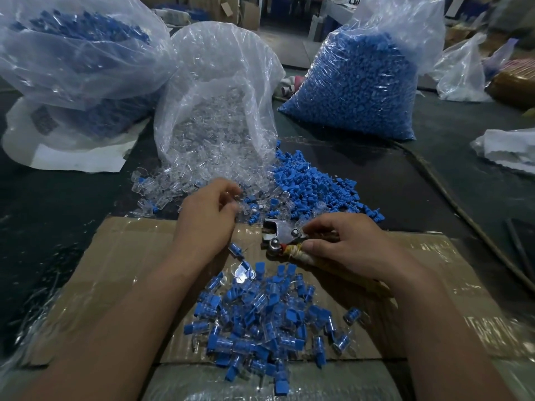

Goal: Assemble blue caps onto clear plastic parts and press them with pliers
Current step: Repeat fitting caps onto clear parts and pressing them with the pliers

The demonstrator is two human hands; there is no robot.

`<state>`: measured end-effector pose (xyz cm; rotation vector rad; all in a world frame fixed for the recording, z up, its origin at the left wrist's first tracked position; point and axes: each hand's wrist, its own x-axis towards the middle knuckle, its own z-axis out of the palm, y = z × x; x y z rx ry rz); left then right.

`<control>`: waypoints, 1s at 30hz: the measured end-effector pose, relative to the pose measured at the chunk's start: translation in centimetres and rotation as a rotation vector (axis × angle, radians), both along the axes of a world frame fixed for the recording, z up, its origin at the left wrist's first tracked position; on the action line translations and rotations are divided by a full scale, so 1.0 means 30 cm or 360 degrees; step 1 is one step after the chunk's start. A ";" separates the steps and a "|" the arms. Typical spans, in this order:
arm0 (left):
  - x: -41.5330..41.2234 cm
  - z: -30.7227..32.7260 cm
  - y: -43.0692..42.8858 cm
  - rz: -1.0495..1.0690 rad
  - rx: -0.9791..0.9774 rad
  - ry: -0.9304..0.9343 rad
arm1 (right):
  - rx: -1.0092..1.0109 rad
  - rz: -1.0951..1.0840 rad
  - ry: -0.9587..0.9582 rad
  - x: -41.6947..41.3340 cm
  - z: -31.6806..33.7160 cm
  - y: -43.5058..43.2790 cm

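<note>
My right hand (344, 244) grips the taped handles of the metal pliers (279, 237), whose jaws point left over the cardboard. My left hand (208, 215) reaches into the loose clear plastic parts (173, 183) with curled fingers that pinch a clear part. Loose blue caps (312, 186) lie in a heap to the right of the clear ones. A pile of assembled blue-and-clear pieces (266, 319) lies on the cardboard between my forearms.
A flat taped cardboard sheet (130, 256) covers the dark table. Behind stand an open bag of clear parts (220, 91), a full bag of blue caps (364, 76) and a bag at the back left (75, 47). A cable (463, 212) runs along the right.
</note>
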<state>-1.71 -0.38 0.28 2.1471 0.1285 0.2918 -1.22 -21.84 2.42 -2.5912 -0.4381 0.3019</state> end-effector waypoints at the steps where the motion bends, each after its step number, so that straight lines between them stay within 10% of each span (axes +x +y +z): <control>1: -0.007 0.008 0.000 -0.0007 -0.0207 0.0000 | 0.0002 -0.0001 -0.0009 0.000 -0.001 0.000; 30: -0.049 0.051 -0.016 -0.0181 -0.0979 0.0177 | -0.0094 -0.0091 -0.0514 0.139 0.034 0.215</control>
